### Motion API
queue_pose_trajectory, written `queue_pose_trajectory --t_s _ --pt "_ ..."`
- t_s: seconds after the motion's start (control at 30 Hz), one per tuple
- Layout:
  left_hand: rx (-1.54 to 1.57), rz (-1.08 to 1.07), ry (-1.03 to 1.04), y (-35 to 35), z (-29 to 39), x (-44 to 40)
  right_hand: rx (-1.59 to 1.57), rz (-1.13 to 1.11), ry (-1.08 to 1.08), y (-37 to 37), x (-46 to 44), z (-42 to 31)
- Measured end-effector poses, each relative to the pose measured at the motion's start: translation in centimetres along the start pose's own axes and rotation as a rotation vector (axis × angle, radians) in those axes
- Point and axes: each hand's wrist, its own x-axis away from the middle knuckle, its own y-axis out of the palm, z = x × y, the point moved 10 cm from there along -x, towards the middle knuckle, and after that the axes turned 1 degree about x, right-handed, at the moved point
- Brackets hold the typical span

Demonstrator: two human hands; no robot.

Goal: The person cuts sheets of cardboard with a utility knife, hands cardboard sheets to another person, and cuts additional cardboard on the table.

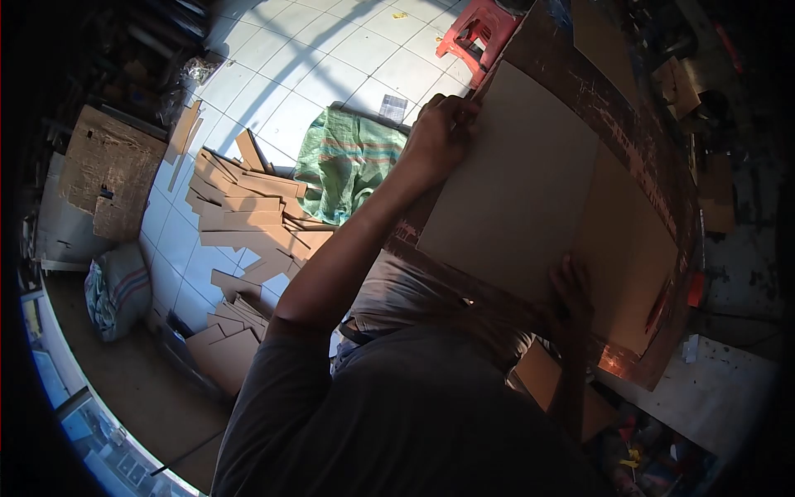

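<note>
A pale cardboard sheet [513, 174] lies on a worn dark-brown board [613, 91] in front of my body. My left hand [439, 137] is closed at the sheet's far left edge, its fingers curled over that edge. Near the close side of the sheet, my right hand [571, 294] rests with its fingers stretched out on the surface, in shadow. Beside the pale sheet on the right is a browner cardboard piece [629, 248]. A slim reddish object [659, 306] lies at that piece's right edge, too dark to identify.
Cut cardboard strips [248, 207] are heaped on the white tile floor [339, 62] to the left. A green woven sack [348, 157] lies beside them. A red plastic stool [476, 37] stands beyond the board. Another stuffed sack [120, 290] sits at far left.
</note>
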Motion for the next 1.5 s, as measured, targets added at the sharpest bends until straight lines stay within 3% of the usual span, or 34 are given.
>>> queue_pose_trajectory --t_s 0.47,0.63,0.77,0.83,1.03,1.23,1.27,1.4,1.5 --pt "-0.034 -0.006 -0.01 0.0 0.7 0.2 0.001 0.026 0.008 -0.1 0.0 -0.6" --pt "-0.162 0.008 0.149 0.2 1.0 0.1 0.006 0.05 0.031 -0.4 -0.1 -0.7" --pt "-0.225 -0.005 0.156 0.1 1.2 0.1 0.012 0.044 0.006 -0.6 -0.1 -0.7" --pt "-0.164 -0.018 0.033 0.1 1.6 0.1 -0.009 0.061 0.033 -0.9 0.1 -0.3" --pt "-0.236 -0.061 0.097 0.1 2.8 0.1 -0.054 0.079 0.049 -1.5 0.2 -1.1" --pt "-0.386 -0.104 0.011 -0.1 3.4 0.1 -0.018 0.086 0.057 -1.0 0.8 -1.3" --pt "-0.439 -0.149 -0.087 -0.1 3.0 0.2 0.024 0.074 0.038 -0.8 0.8 -1.3" --pt "-0.668 -0.069 0.22 0.8 6.1 0.5 0.015 0.119 0.027 -0.9 1.1 -0.9" --pt "-0.6 -0.169 0.436 5.3 11.3 0.8 0.012 0.126 0.03 -0.8 1.3 -0.7"
